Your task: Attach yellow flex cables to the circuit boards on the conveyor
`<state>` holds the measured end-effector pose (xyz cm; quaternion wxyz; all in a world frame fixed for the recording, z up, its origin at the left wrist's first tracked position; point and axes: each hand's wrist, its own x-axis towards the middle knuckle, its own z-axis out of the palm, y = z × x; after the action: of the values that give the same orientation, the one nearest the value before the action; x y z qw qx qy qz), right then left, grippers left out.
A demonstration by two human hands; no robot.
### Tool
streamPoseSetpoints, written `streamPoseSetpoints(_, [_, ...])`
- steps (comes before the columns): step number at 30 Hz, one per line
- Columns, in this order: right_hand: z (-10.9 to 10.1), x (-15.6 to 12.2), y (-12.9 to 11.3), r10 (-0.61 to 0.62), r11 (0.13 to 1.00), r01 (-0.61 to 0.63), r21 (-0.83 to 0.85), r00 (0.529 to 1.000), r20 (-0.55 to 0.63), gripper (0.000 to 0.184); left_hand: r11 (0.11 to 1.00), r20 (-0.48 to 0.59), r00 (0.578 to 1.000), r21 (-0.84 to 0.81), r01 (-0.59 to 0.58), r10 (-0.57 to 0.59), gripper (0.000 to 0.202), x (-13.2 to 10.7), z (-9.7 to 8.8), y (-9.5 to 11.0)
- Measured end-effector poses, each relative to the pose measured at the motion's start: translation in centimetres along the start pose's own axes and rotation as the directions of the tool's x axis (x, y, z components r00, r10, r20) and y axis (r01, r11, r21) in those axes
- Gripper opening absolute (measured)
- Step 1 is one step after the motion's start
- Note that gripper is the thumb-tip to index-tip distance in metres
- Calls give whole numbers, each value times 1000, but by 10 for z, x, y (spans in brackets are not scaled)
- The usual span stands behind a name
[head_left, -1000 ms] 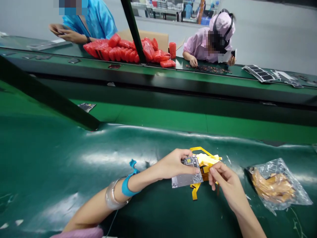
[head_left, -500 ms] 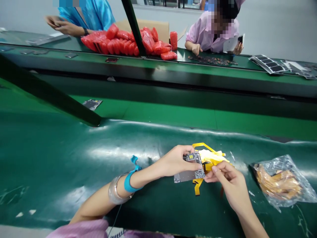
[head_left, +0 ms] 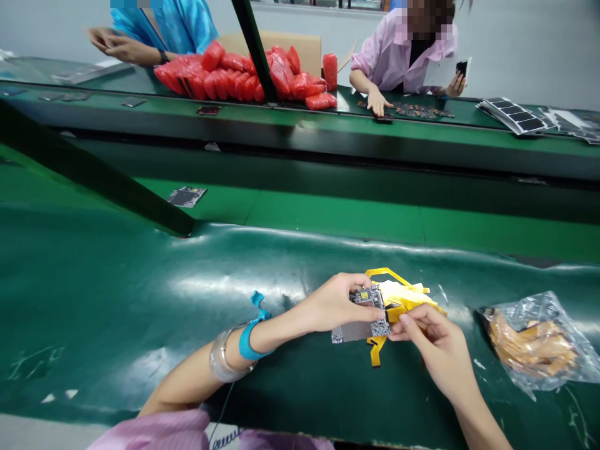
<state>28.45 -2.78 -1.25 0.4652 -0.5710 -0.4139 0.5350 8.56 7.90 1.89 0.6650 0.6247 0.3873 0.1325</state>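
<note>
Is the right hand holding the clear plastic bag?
No, the plastic bag lies on the green mat apart from the right hand, which pinches yellow strips at the circuit board.

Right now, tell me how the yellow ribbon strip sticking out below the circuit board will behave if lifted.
Probably floppy: the yellow ribbon strip is thin and bends below the circuit board in the left hand. Likely very light, since the right hand pinches it with fingertips alone. Possibly easy to crease.

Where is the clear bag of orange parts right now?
Head view, lower right: the clear bag lies on the dark green mat, right of the right hand, untouched.
</note>
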Motion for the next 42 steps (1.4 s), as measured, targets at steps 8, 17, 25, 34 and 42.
streamPoseSetpoints(8, [-3, 0, 4, 11, 1000, -11, -12, 1000, 19, 29, 1000, -14, 1000, -1, -19, 19, 25, -1, 1, 0])
streamPoseSetpoints(17, [-3, -2, 0, 92, 986, -73, -151, 988, 125, 34, 997, 18, 1000, 72, -13, 12, 27, -2, 1, -5])
streamPoseSetpoints(25, [-1, 0, -4, 136, 978, -90, -190, 960, 246, 38, 990, 72, 997, 142, 14, -25, 26, -2, 1, -5])
streamPoseSetpoints(34, [-6, 2, -7, 170, 974, -106, -198, 924, 341, 33, 992, 176, 984, 129, -11, -12, 28, -3, -1, -9])
streamPoseSetpoints(42, [1, 1, -4, 204, 971, -141, -193, 910, 361, 38, 958, 168, 983, 285, 24, -74, 26, -4, 0, -7])
